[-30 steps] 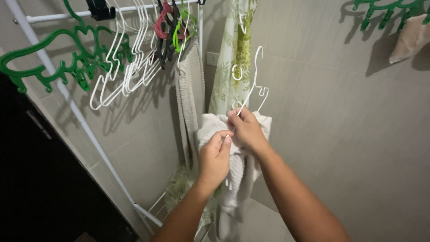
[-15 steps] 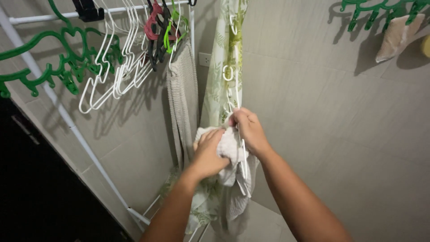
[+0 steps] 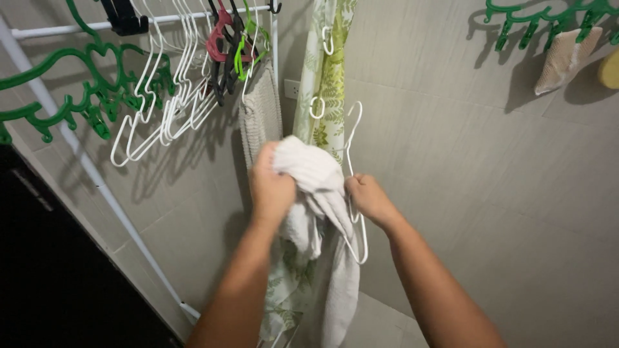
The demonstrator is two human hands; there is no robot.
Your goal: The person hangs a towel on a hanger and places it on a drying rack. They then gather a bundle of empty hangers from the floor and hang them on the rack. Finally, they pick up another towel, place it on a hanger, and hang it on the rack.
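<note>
Towel (image 3: pixel 313 177), white and soft, sits bunched at the centre of the view, held up in front of a grey tiled wall (image 3: pixel 490 193). It looks light and limp: it has no stiffness of its own, so folds sag wherever nothing holds them, and a long tail droops toward 6 o'clock. Terry cloth like this likely gives good friction and is not fragile, so a firm pinch would do no harm.

Left hand (image 3: pixel 271 187) is clenched around the upper bunch, fingers wrapped over the cloth from the 9 o'clock side. Right hand (image 3: pixel 369 198), at 3 o'clock of the towel, has its fingers closed on a white wire hanger (image 3: pixel 356 187), whose hook rises toward 12 o'clock and whose lower corner pokes out below the cloth. Towel and hanger touch; whether the cloth already lies over a hanger arm I cannot tell.

Best hold, I judge, is along an edge or corner, since a mid-cloth grab only gathers a lump. The hanger seems thin and springy, best held near the neck.

Behind hangs a leaf-print curtain (image 3: pixel 329 84). At 11 o'clock a rail (image 3: pixel 77 27) carries spare hangers (image 3: pixel 167 96) and a green clip rack (image 3: pixel 71 77).
</note>
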